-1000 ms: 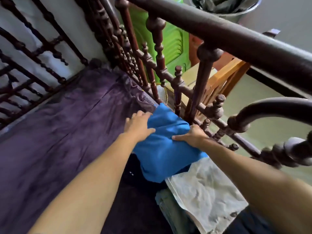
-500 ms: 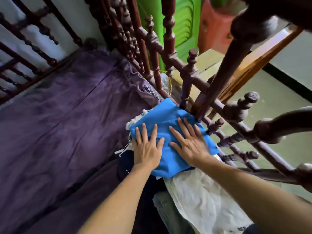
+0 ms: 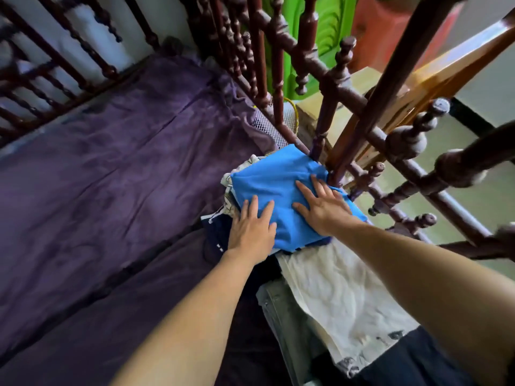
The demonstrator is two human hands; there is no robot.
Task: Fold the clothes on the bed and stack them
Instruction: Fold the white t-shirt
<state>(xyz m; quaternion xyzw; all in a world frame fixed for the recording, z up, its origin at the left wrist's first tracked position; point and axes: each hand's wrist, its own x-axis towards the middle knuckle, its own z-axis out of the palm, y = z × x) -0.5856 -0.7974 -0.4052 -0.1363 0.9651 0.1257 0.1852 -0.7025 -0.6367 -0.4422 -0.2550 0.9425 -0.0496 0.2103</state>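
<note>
Blue garment [image 3: 274,175] | atop what seems a clothes pile [image 3: 230,201] | left hand [image 3: 250,232], right hand [image 3: 323,210] flat on it, fingers straight

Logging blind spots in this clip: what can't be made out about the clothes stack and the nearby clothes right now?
Head view only.
- Under the blue garment: it, the left hand and the right hand cover what lies below, so the count is unknowable.
- Off-white cloth: the right forearm hides its right side.
- Dark fabric: cut off by the bottom edge.

A bright blue garment [image 3: 276,188] tops the stack; purple bedsheet [image 3: 117,168], dark reddish-brown bed rails [image 3: 278,79], cream cloth [image 3: 334,291].
</note>
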